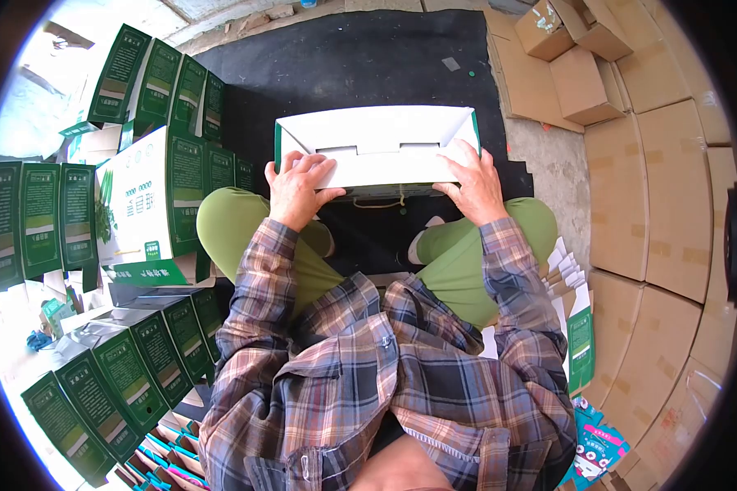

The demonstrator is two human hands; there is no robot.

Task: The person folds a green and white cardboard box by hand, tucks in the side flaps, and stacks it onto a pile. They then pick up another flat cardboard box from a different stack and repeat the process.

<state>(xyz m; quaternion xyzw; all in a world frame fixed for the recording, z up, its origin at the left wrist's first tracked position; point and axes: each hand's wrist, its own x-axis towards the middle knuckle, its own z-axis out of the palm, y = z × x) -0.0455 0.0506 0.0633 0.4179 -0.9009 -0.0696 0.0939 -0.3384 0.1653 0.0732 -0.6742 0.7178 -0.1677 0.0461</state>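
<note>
**White-and-green carton, 1 piece, held in 2 hands**

Item: 1 rectangular white-and-green cardboard carton (pixel 375 166), pale inner panels and slotted seam uppermost, pale cord loop (pixel 379 204) at the near side. Place: between 2 bent knees, above the black floor mat (pixel 344 69).

Step, as judged: setting of the carton's panels. The next move calls for level, matched pressure at both ends, slots kept aligned.

Left hand (pixel 295 188): at the left end; fingers parted and curved over the white panel, thumb at the near edge, edge gripped between.

Right hand (pixel 475 186): at the right end; same grip, fingers slightly fanned.

Surroundings: left, green-and-white printed cartons (pixel 131 204) in rows; right, large brown cardboard boxes (pixel 618 196).
</note>
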